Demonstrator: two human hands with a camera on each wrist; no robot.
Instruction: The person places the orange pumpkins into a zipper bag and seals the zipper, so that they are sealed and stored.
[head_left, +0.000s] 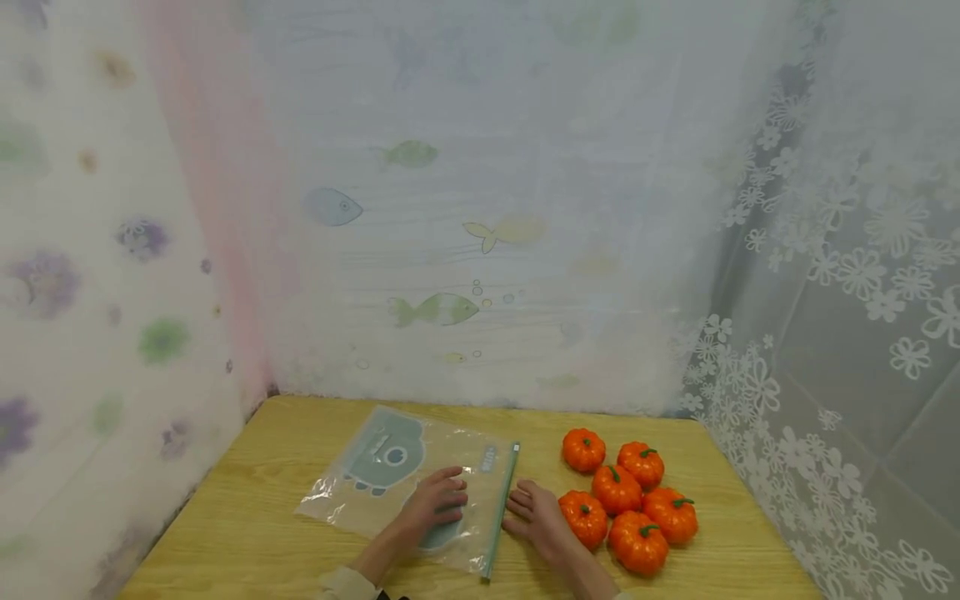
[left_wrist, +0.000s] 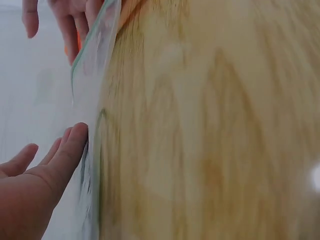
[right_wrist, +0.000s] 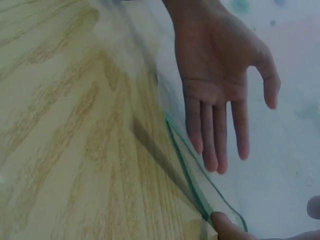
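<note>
A clear plastic zip bag (head_left: 468, 437) with a grey-blue animal print lies on the table, its green zip edge (head_left: 501, 510) toward the right. My left hand (head_left: 437, 507) is over the bag, fingers extended; the left wrist view shows its fingertips (left_wrist: 79, 131) at the plastic. Beside the zip edge is my right hand (head_left: 538, 518), fingers loosely extended. In the right wrist view two green lines part at the bag's mouth, and a right-hand fingertip (right_wrist: 220, 218) touches the lower one. Several orange pumpkins (head_left: 617, 490) with green stems sit right of that hand.
The wooden table (head_left: 247, 475) backs onto a pale curtain (head_left: 480, 358) printed with fish. Flowered curtains hang at the left (head_left: 97, 333) and right (head_left: 847, 433) sides. The nearest pumpkin (head_left: 583, 518) is close against the right hand.
</note>
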